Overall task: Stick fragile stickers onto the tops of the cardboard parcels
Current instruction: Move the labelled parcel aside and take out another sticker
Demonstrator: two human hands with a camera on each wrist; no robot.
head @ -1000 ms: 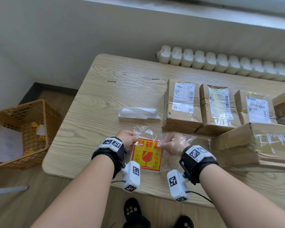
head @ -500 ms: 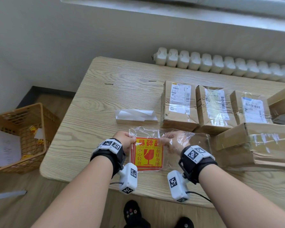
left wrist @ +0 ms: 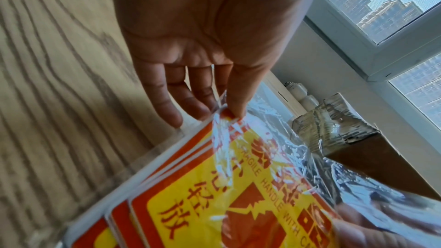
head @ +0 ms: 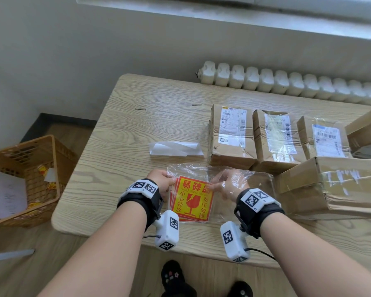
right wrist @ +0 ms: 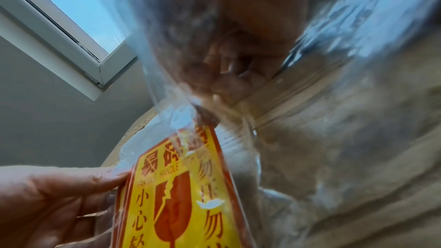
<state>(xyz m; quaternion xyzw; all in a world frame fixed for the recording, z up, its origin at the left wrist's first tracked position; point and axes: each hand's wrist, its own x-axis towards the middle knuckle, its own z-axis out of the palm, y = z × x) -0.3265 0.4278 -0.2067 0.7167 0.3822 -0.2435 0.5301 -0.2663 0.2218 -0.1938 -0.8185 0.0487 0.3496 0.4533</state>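
On the floor at the far left an orange slatted plastic basket (head: 24, 181) holds scraps of white paper and bits of yellow and red, probably peeled backings dropped there to keep them off the light wood-grain table (head: 124, 146). At the table's near edge the left hand (head: 162, 183) pinches the left corner of the clear plastic bag (head: 240, 185) between thumb and forefinger, the other fingers hanging loose and nearly straight, as the left wrist view shows; this hold seems meant to steady the bag and keep its mouth from sliding. Inside the bag lies the stack of square red-and-yellow fragile stickers (head: 191, 200), fanned slightly at the left edge, flat on the table just in front of the person. A strip of white backing paper (head: 176, 148) lies beyond the bag. The right hand (head: 227, 185) is inside the bag, seen through the film, its fingers curled and its fingertips meeting at the upper right corner of the top sticker, apparently to draw one sheet out; whether it already grips that sheet firmly I cannot tell for sure. To the right stand the brown cardboard parcels (head: 231, 136) with white shipping labels, tops facing up and none yet showing a fragile sticker, ranged close by so each is within reach.
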